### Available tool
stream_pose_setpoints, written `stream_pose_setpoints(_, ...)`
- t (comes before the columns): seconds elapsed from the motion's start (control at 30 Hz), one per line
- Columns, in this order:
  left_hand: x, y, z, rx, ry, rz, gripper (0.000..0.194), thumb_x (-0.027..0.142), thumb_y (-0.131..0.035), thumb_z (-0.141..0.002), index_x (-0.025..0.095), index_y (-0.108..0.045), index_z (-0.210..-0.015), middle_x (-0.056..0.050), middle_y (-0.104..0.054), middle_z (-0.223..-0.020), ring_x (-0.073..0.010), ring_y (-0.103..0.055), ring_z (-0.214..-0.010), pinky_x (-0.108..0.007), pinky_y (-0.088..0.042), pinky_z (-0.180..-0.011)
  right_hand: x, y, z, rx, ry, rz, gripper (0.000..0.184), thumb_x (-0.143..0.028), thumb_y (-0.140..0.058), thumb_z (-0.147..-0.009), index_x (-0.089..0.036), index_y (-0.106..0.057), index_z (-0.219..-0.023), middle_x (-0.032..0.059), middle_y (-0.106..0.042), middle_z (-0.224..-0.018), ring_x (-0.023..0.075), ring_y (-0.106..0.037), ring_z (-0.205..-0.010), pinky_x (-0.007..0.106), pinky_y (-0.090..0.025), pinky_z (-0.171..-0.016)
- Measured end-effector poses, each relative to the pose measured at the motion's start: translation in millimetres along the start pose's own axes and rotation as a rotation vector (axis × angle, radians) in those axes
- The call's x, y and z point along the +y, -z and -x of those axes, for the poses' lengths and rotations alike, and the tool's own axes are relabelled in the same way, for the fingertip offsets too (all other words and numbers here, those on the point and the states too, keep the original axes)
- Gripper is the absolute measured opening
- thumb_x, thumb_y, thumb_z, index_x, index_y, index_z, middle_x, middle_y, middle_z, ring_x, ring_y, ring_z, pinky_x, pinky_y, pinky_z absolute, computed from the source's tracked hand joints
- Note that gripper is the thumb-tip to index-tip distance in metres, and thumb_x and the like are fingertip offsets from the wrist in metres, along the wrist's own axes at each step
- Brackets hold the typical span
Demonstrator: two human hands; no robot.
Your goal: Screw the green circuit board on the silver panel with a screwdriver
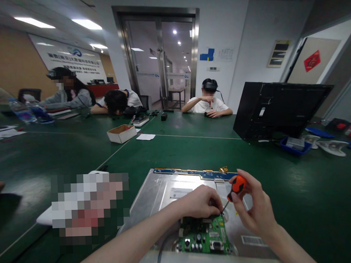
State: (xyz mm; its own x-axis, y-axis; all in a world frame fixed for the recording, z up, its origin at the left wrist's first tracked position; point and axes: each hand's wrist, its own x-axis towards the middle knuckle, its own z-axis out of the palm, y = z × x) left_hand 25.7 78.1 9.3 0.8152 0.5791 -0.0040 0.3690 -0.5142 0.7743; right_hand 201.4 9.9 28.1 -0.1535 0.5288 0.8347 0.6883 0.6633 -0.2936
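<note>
My right hand [254, 205] grips the orange and black handle of a screwdriver [237, 184]. Its thin shaft slants down to the left, and the tip meets the upper right corner of a green circuit board [203, 234]. Close beside that tip is my left hand [202, 201], its fingers curled and pinched together over the board's top edge; what lies between them is hidden. The board sits on a silver metal display panel [163, 193]. Along the panel's far edge runs a narrow blue circuit strip [188, 172].
A black monitor [278, 108] stands at the right, near a blue tray [296, 145] holding a grey part. Further back on the green table [193, 150] is a small open box [122, 134]. A grey cable [160, 254] runs by my left forearm. Several people sit around the table.
</note>
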Motion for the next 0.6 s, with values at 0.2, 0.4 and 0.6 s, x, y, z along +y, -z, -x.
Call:
stream_pose_setpoints(0.2, 2.6, 0.0, 0.9, 0.006, 0.02, 0.012, 0.018, 0.003, -0.067, -0.073, 0.016, -0.078, -0.08, 0.001, -0.068, -0.068, -0.0111, -0.057, -0.061, -0.018, -0.041, -0.059, -0.6, -0.5, 0.1, 0.023, -0.006, 0.038, 0.045, -0.02, -0.049, -0.094, -0.019, -0.039, -0.137, -0.0015, -0.06, -0.071, 0.0132, -0.06, -0.048, 0.023, -0.05, -0.043)
stream_pose_setpoints(0.4, 0.8, -0.5, 0.4, 0.018, 0.016, 0.003, 0.016, 0.005, -0.069, -0.073, 0.015, -0.079, -0.08, 0.001, -0.068, -0.067, -0.0101, -0.054, -0.058, -0.017, -0.04, -0.057, 4.4, -3.9, 3.6, 0.061, 0.018, 0.073, 0.044, -0.026, -0.055, -0.094, -0.019, -0.04, -0.135, -0.0061, -0.054, -0.064, 0.0122, -0.058, -0.046, 0.022, -0.048, -0.042)
stream_pose_setpoints(0.6, -1.7, -1.3, -0.8, 0.017, 0.012, 0.027, 0.016, 0.006, -0.07, -0.073, 0.016, -0.079, -0.081, 0.0, -0.07, -0.07, -0.012, -0.059, -0.062, -0.019, -0.042, -0.059, 4.4, -2.8, 2.5, 0.033, 0.033, 0.066, 0.048, -0.031, -0.054, -0.096, -0.02, -0.037, -0.14, -0.0053, -0.056, -0.065, 0.012, -0.057, -0.044, 0.022, -0.048, -0.041)
